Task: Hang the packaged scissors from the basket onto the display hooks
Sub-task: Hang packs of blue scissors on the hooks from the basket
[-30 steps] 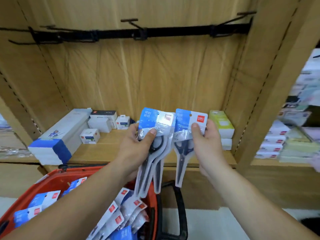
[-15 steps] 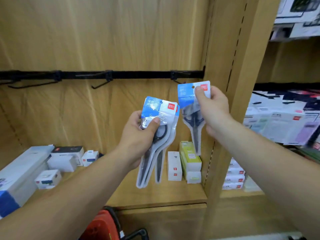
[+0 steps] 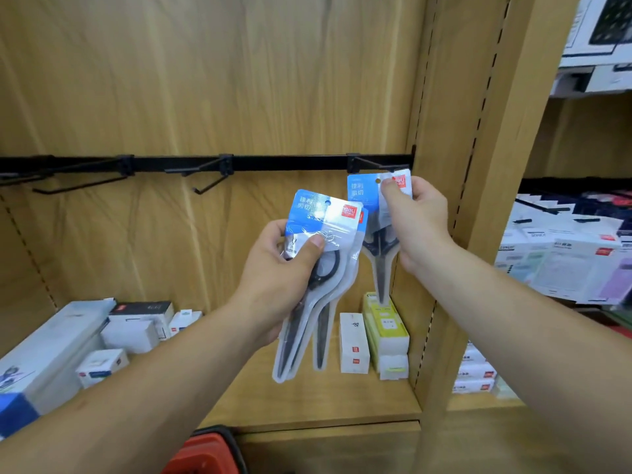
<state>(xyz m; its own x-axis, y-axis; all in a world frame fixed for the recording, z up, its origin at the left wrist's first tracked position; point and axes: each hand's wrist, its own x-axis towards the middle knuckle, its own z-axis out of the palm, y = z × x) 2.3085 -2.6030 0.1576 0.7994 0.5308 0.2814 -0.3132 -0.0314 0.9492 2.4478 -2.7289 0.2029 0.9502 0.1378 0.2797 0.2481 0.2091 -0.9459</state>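
Head view, wooden shelf (image 3: 342, 400), black display hooks (image 3: 212, 184)

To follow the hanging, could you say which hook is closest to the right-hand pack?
The rightmost hook, above the pack in the right hand; the middle hook and left hook are farther.

The back panel (image 3: 205, 80) is light tan wood grain. Across it runs a black rail (image 3: 273, 163) with black hooks (image 3: 210, 185). The centre packs (image 3: 325, 217) have blue-and-white header cards with a red logo patch, clear film below, and black scissor handles inside. The right pack (image 3: 362, 193) shows the same blue, white and red header over dark grey scissors. The shelf (image 3: 307, 398) is tan wood too; a white box (image 3: 354, 343) bears small red marks, and the yellow-green boxes (image 3: 384, 323) have white bases. Lower left, a long box (image 3: 44, 364) is white with a blue end. At the bottom edge the basket (image 3: 201, 453) is red, rimmed black.
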